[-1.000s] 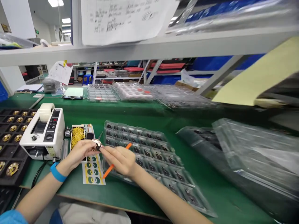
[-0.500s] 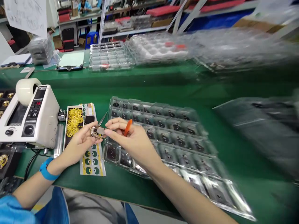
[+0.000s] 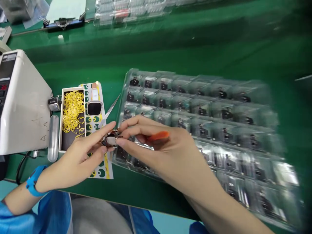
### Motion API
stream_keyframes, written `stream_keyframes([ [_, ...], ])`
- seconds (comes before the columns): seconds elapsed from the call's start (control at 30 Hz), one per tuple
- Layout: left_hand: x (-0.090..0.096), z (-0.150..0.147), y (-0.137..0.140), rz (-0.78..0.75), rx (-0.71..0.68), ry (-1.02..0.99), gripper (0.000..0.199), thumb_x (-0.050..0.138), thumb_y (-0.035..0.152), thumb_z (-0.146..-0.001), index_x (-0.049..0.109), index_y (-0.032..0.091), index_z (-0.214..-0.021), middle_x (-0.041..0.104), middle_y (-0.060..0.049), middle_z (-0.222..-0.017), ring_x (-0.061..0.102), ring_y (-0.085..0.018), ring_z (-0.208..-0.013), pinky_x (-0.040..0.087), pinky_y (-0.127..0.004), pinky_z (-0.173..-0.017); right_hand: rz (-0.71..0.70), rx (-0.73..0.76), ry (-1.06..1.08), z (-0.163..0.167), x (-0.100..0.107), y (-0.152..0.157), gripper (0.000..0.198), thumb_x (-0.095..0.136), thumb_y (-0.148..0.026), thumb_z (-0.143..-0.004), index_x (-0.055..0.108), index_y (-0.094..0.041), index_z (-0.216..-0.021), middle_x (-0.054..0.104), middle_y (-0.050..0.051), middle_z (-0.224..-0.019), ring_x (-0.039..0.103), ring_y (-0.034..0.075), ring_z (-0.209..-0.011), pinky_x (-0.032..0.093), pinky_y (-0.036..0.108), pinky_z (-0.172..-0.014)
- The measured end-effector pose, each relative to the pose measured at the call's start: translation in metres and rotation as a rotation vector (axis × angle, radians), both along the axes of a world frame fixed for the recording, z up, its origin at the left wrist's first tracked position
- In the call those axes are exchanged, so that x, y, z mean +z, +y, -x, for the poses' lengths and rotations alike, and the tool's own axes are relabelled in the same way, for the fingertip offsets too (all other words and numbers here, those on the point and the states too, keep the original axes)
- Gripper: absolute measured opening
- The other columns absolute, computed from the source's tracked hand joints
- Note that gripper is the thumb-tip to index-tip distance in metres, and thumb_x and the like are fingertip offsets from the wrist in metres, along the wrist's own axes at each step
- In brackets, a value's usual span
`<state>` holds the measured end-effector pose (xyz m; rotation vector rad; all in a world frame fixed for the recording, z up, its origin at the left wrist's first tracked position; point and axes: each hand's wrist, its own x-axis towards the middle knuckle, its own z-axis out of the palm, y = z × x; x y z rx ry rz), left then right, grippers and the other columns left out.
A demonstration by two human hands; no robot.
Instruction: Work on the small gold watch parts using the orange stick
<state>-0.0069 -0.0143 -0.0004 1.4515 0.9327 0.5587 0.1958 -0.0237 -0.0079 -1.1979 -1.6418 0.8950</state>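
My left hand (image 3: 78, 159), with a blue band at its wrist, pinches a small rose-gold watch case (image 3: 109, 140) between thumb and fingers. The case is tilted, and a pale flat piece (image 3: 112, 140) shows at its opening. My right hand (image 3: 170, 152) meets the case from the right; its thumb and fingertips are closed at the pale piece. An orange slim tool (image 3: 159, 135) is tucked across the right palm, its other end hidden by the fingers. Beyond the hands, a pointed silver tool (image 3: 112, 107) lies beside a smartwatch (image 3: 94, 108).
A clear compartment tray (image 3: 214, 120) of small black parts spreads under and beyond my right hand. At left are a white box (image 3: 60, 143) of yellow rings, a sticker sheet (image 3: 107, 175), a clear tube (image 3: 53, 139) and a white tape dispenser (image 3: 26, 107). A clipboard (image 3: 65, 13) lies behind.
The view has dropped and come closer to the hands. The watch case is now tilted differently between the hands, and the right fingertips remain at it.
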Motion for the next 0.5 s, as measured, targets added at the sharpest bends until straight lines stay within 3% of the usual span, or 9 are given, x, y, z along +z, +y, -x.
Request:
stream_keyframes([
  [0.1,0.001,-0.002,0.0,0.01,-0.011,0.004,0.051,0.051,0.017,-0.095,0.045,0.032,-0.144,0.064,-0.002,-0.091,0.063,-0.022,-0.086,0.057,-0.036,-0.086,0.005,-0.01,-0.007,-0.002,-0.003,0.0,0.013,0.068,-0.019,-0.087,0.068,-0.023,-0.074,0.065,0.001,-0.082,0.06,0.013,-0.065,0.046,0.024,-0.047],
  [0.3,-0.001,-0.007,-0.002,0.035,-0.029,-0.024,0.052,0.049,0.017,-0.097,0.041,0.036,-0.145,0.061,0.001,-0.086,0.055,-0.013,-0.067,0.057,-0.033,-0.086,-0.025,-0.086,0.024,0.005,-0.003,-0.005,0.013,0.067,-0.016,-0.088,0.066,-0.023,-0.077,0.065,0.0,-0.083,0.064,0.013,-0.07,0.051,0.023,-0.05],
  [0.5,-0.004,-0.016,-0.002,0.161,0.115,-0.182,0.046,0.055,0.014,-0.092,0.054,0.026,-0.137,0.055,0.0,-0.076,0.06,-0.017,-0.084,0.057,-0.03,-0.088,-0.046,-0.193,0.032,0.014,-0.007,-0.01,0.013,0.066,-0.013,-0.088,0.065,-0.022,-0.079,0.065,0.001,-0.085,0.065,0.014,-0.074,0.057,0.026,-0.061],
])
